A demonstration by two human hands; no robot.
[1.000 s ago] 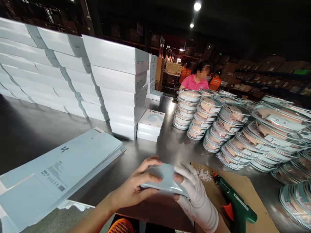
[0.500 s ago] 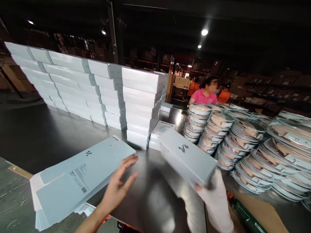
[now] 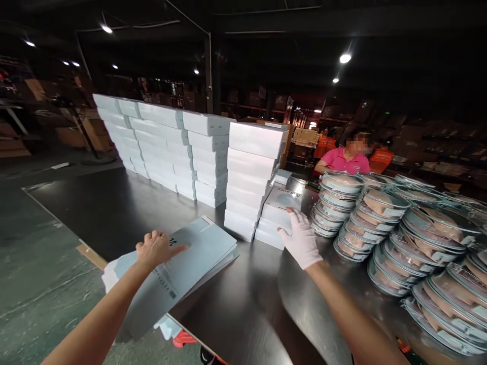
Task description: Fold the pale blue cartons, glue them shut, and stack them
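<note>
My bare left hand (image 3: 155, 248) rests on top of a pile of flat, unfolded pale blue cartons (image 3: 190, 261) at the near edge of the dark metal table (image 3: 114, 208). My right hand (image 3: 300, 238), in a white glove, presses against the side of a short stack of closed white boxes (image 3: 279, 210). The top box of that stack shows a round pale print and lettering. It stands against a taller column of the same boxes (image 3: 253, 175).
A long wall of stacked white boxes (image 3: 160, 147) runs back to the left. Stacks of round clear-lidded packs (image 3: 380, 223) fill the table's right side. A person in a pink shirt (image 3: 344, 159) sits across the table. Green floor lies left.
A second ago both hands held one pale blue box near me. My right hand carried it forward onto the short stack; my left hand let go and moved left onto the flat cartons.
</note>
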